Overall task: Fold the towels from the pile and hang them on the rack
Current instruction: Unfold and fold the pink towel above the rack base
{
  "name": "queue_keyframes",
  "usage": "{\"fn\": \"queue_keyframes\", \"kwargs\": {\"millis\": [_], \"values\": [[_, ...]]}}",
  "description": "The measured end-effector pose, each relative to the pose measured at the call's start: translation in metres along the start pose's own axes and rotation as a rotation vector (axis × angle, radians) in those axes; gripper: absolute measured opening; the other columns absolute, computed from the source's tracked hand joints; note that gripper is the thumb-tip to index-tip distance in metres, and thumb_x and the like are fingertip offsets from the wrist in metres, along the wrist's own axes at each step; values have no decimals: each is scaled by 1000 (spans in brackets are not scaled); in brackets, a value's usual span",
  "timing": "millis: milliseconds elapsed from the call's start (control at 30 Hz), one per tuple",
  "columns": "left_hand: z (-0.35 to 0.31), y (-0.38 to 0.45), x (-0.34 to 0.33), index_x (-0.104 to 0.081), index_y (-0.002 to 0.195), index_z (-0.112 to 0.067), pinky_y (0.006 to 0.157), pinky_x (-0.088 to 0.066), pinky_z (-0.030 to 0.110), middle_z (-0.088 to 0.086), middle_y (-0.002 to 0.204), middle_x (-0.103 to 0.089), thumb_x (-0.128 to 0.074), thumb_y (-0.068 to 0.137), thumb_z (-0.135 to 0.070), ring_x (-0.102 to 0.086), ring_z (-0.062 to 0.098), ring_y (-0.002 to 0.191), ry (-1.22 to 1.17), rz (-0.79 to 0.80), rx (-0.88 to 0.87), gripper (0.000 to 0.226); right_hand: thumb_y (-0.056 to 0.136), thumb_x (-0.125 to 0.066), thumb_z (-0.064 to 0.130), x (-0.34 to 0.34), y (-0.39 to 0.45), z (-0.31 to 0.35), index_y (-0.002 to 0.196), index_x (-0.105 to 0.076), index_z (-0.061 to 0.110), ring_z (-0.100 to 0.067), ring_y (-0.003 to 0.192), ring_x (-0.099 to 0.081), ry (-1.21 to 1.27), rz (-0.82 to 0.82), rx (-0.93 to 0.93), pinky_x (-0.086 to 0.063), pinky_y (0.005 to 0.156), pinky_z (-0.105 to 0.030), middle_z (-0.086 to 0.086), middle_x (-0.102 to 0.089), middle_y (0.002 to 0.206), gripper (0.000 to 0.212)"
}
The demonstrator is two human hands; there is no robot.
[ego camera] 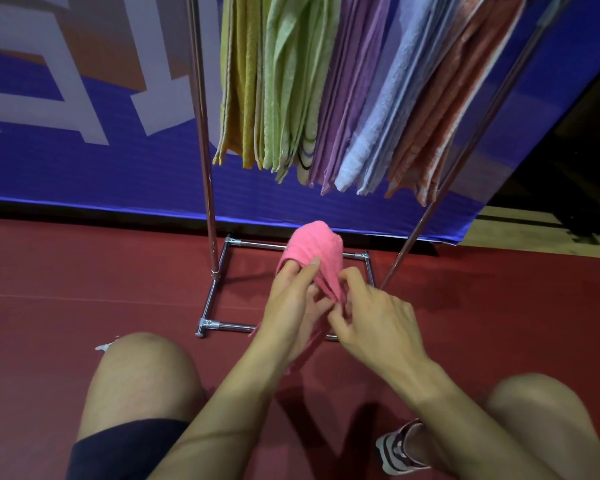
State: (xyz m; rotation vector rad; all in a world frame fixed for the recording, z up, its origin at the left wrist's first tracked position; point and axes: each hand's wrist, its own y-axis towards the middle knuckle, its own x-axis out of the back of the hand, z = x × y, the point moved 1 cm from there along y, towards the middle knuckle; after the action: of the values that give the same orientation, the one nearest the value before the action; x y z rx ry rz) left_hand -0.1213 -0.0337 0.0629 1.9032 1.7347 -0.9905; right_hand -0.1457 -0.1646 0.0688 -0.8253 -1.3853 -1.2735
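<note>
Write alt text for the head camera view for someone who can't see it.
Both hands, left and right, pinch a bunched pink towel above a red floor. Beyond it a metal rack holds hanging yellow, green, purple, blue and orange towels. The person's bare knees show at the bottom.

Both forearms are bare and extend forward from the lower frame, converging at centre. The left hand (291, 299) is raised, its fingers curled, with the thumb and forefinger pinching a fold of the pink terry-cloth towel (314, 251). The right hand (374, 323) sits just beside it, back of hand upward, fingertips curled and pinching the same towel's gathered lower edge. Both knees are bent and spread apart.
</note>
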Motion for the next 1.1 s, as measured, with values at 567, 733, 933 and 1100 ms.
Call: {"fn": "queue_keyframes", "kwargs": {"millis": [567,733,933,1100], "values": [[4,0,5,-62,84,-22,65,-39,30,3,68,-46,-61,98,-35,-40,17,68,521,-18,-210,20,90,-53,42,-6,-2,-8,97,-37,27,-40,89,-69,76,102,-105,-47,65,-41,-3,-71,91,24],[8,4,12,-61,69,-31,54,-33,27,-14,55,-40,-55,105,-27,-34,4,54,644,-32,-216,37,91,-47,62,-13,-7,-9,99,-31,32,-36,93,-70,125,192,-107,-51,71,-43,5,-72,92,36],[10,5,13,-57,75,-23,66,-36,36,-8,64,-44,-57,96,-39,-38,9,62,654,-3,-207,26,97,-49,56,-2,-4,-4,107,-38,31,-30,91,-69,275,87,-81,-51,67,-42,8,-67,93,30],[10,8,15,-66,80,-22,85,-42,35,-19,63,-60,-57,103,-26,-51,-1,69,630,28,-124,25,102,-40,51,3,8,-4,91,-32,28,-37,88,-67,153,51,-26,-49,64,-44,1,-68,91,27]]}}
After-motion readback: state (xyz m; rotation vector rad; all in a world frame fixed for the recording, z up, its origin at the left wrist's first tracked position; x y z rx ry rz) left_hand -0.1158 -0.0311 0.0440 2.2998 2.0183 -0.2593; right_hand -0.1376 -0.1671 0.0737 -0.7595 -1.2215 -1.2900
